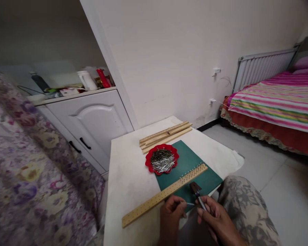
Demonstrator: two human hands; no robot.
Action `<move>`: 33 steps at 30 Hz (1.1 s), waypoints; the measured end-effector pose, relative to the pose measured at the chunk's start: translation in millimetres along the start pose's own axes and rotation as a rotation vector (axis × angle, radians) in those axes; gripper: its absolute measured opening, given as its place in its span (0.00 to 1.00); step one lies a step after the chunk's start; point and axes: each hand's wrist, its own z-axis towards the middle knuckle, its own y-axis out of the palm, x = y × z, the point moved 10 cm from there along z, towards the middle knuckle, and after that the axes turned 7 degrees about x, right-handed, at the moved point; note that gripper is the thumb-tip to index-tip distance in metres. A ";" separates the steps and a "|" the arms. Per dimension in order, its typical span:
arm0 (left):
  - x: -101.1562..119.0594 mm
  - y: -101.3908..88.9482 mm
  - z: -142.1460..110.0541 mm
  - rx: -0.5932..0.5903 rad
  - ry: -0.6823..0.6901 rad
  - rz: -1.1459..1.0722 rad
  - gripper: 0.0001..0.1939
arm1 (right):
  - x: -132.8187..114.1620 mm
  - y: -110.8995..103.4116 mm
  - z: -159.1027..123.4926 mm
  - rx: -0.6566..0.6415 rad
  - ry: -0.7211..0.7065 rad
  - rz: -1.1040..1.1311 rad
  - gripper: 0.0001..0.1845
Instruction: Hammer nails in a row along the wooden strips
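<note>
My left hand [172, 212] is closed in a pinch on a thin silvery nail [191, 204], which points to the right. My right hand [217, 216] grips a hammer [201, 202] by its handle, its dark head [195, 188] up over the green mat [188, 153]. Just beyond both hands, a long wooden strip [154, 201] lies aslant across the mat and the table. Several nails [192, 173] stand in its right part, while rows of small dark marks run along the left part. A red scalloped dish [149, 167] behind it holds loose dark and silvery nails [163, 160].
More wooden strips [164, 136] lie at the back of the white table [120, 177]. A white cabinet [97, 126] and a flowered curtain [41, 177] stand to the left. My knee [246, 205] is beside the table's right edge, and a bed [277, 95] stands farther right.
</note>
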 end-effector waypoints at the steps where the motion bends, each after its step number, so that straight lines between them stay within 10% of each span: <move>1: 8.2 -9.5 6.2 0.073 0.043 0.044 0.08 | 1.3 -1.4 0.3 0.004 0.004 -0.010 0.17; 7: 60.3 -28.1 35.0 0.223 0.372 0.338 0.07 | 5.9 -0.9 -1.8 -0.045 0.047 -0.083 0.19; 33: 56.7 -5.8 52.7 0.163 0.389 0.630 0.07 | 3.4 -1.8 0.8 -0.045 0.058 -0.069 0.20</move>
